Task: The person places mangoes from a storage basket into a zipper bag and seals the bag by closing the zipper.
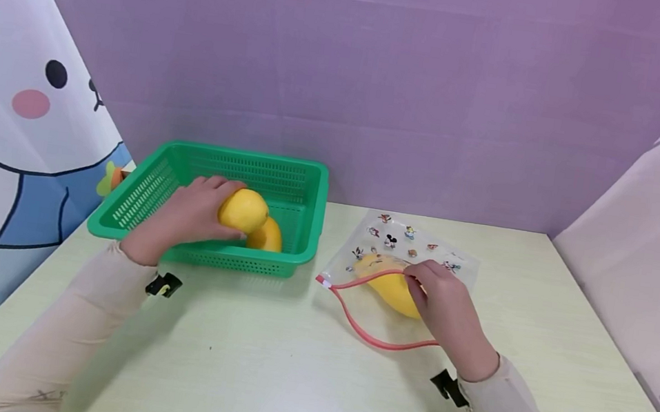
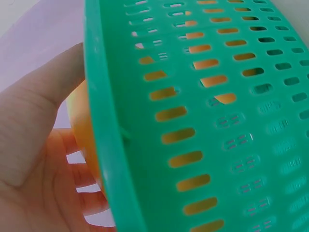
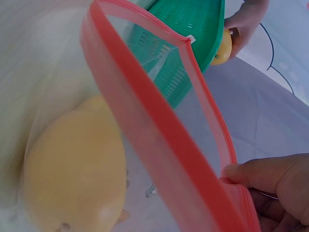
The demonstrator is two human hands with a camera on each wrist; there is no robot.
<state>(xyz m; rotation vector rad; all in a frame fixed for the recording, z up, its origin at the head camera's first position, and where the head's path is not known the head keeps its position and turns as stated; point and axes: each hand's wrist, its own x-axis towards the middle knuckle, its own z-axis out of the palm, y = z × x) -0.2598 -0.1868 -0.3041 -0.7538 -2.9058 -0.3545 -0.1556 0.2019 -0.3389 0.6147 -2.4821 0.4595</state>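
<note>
My left hand (image 1: 194, 212) grips a yellow mango (image 1: 245, 210) at the height of the green basket's (image 1: 235, 262) rim. Another mango (image 1: 266, 236) shows inside the basket, just below the held one. In the left wrist view the basket wall hides part of the hand and fruit. My right hand (image 1: 442, 304) pinches one side of the red zip edge of a clear printed bag (image 1: 377, 341), whose mouth gapes wide. Inside the bag lies a yellow mango (image 3: 75, 169), partly covered by the right hand in the head view.
The basket stands at the back left of the pale table (image 1: 257, 377), against a purple backdrop (image 1: 381, 101). Beside the basket's left side is a small orange and green shape (image 1: 111, 178). Printed cloths hang at both sides.
</note>
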